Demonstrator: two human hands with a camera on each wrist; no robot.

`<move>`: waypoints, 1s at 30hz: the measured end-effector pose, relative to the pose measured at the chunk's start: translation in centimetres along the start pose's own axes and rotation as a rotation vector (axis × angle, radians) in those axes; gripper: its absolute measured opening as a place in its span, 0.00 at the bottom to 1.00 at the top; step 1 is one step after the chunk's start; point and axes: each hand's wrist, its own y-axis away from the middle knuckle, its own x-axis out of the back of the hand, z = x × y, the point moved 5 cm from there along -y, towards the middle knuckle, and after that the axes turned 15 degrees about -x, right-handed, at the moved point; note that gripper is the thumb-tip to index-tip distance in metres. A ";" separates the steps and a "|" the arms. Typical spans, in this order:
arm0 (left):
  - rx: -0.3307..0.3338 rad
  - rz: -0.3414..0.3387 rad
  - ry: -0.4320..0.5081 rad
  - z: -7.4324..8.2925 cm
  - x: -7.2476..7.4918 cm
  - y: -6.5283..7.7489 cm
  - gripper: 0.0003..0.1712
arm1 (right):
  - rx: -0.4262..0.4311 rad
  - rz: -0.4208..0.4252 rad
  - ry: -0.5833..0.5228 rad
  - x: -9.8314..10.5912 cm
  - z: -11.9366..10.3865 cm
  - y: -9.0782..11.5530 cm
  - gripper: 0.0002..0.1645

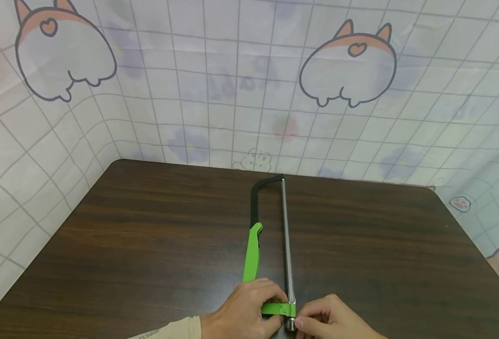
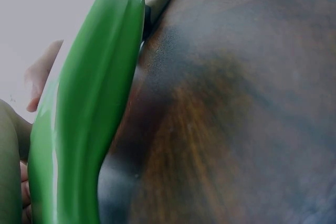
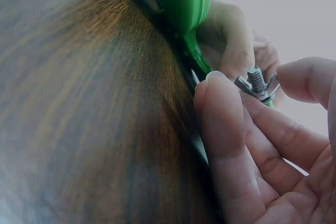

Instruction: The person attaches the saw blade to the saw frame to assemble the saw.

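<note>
A hacksaw lies on the brown table, its black frame (image 1: 254,207) pointing away from me. The silver blade bar (image 1: 287,240) runs along its right side. My left hand (image 1: 249,308) grips the near end of the saw, fingers curled over the green handle (image 1: 251,256) beside the green blade bracket (image 1: 277,309). The same handle (image 2: 97,93) fills much of the left wrist view. At the near end of the blade, my right hand (image 1: 336,318) pinches a metal wing nut (image 3: 256,90) on a threaded bolt, thumb at one wing and fingers at the other.
The dark wood table (image 1: 126,245) extends to both sides of the saw. A white grid-patterned sheet (image 1: 215,117) with cartoon animals hangs behind the table's far edge and along its sides.
</note>
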 end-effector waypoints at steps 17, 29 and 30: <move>0.008 0.001 -0.002 -0.1 -0.1 0.0 0.11 | 0.013 -0.021 -0.009 0.0 0.2 0.0 0.14; 0.003 0.005 0.013 -0.2 -0.1 0.2 0.11 | 0.085 0.012 0.054 -0.1 0.1 -0.2 0.12; 0.001 0.008 0.012 -0.2 -0.1 0.2 0.12 | 0.080 0.016 0.055 -0.1 0.1 -0.2 0.12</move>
